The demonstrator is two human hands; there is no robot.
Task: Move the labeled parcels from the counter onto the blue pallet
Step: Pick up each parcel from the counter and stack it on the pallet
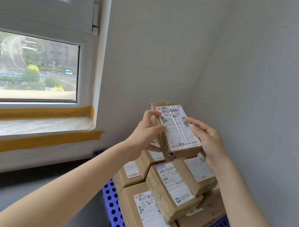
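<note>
I hold a brown cardboard parcel (176,129) with a white shipping label between both hands, above a stack of parcels. My left hand (146,130) grips its left side, thumb on the label. My right hand (209,141) grips its right side. Below it, several labeled parcels (170,186) are piled in layers on the blue perforated pallet (114,212), which lies on the dark floor in the room's corner. The counter is out of sight.
Grey walls (266,93) meet in a corner right behind the stack. A window (27,67) with a sill edged in yellow tape (32,109) is to the left. Dark floor (2,197) spreads left of the pallet.
</note>
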